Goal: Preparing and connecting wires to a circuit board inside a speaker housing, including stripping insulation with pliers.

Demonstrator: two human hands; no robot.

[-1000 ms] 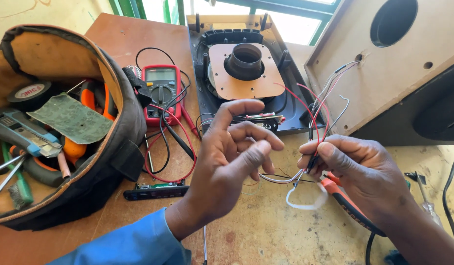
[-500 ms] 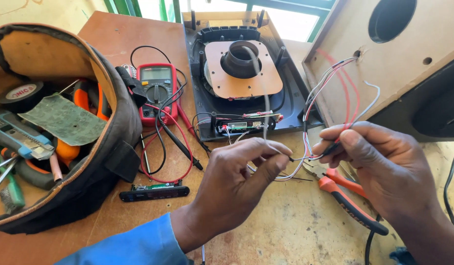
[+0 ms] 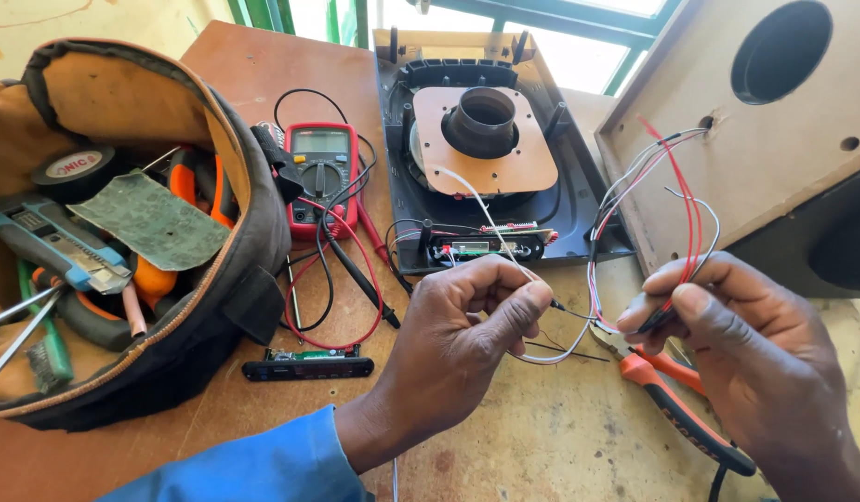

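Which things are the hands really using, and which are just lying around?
In use:
- left hand pinching a white wire
- right hand pinching the wire bundle from the wooden speaker box

Lying about:
- orange-handled pliers
- red multimeter
- tool bag
- black tape roll
- small black circuit module

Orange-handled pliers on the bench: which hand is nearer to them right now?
Right. The right hand pinches wires directly above the pliers, partly covering the handles. The left hand is off to their left, holding a white wire.
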